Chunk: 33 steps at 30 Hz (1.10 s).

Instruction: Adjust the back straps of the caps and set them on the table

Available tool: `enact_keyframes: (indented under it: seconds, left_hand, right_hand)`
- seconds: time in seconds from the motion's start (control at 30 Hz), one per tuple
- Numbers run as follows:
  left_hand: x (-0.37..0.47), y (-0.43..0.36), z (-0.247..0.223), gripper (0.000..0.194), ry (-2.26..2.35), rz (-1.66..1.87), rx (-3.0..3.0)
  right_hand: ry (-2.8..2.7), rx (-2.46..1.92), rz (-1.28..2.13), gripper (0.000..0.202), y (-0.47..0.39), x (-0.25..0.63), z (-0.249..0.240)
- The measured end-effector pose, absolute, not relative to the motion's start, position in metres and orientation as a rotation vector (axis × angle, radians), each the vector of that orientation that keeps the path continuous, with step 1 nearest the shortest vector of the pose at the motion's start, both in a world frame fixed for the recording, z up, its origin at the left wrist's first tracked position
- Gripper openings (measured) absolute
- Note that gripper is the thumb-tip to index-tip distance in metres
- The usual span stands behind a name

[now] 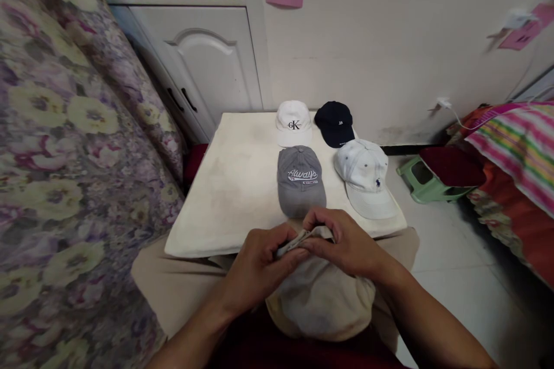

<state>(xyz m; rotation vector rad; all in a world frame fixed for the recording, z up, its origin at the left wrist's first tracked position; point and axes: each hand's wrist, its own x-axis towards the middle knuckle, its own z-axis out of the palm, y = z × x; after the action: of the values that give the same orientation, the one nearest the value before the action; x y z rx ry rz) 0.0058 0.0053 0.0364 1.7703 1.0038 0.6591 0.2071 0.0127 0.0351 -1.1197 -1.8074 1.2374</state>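
Note:
A beige baseball cap lies over my lap, its crown toward me. My left hand is closed on one part of the cap's strap, thumb on top. From the other side my right hand pinches the strap too, the two hands almost touching. Just beyond them on the table sits a grey cap with white "Always" lettering. To its right rests a pale blue cap with a small dark logo. Any fastening between my fingertips is too small to make out.
Behind are a white cap and a navy cap on the cream-covered table. A floral curtain hangs at the left. A green stool and a bed stand at the right.

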Motion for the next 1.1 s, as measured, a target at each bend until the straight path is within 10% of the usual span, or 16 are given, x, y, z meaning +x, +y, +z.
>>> enact_keyframes:
  seconds: [1.1]
  left_hand:
    - [-0.005,0.022,0.030,0.034,0.717,0.582,1.029]
  right_hand:
    - [-1.284,-0.766,1.939,0.035,0.030,0.224,0.010]
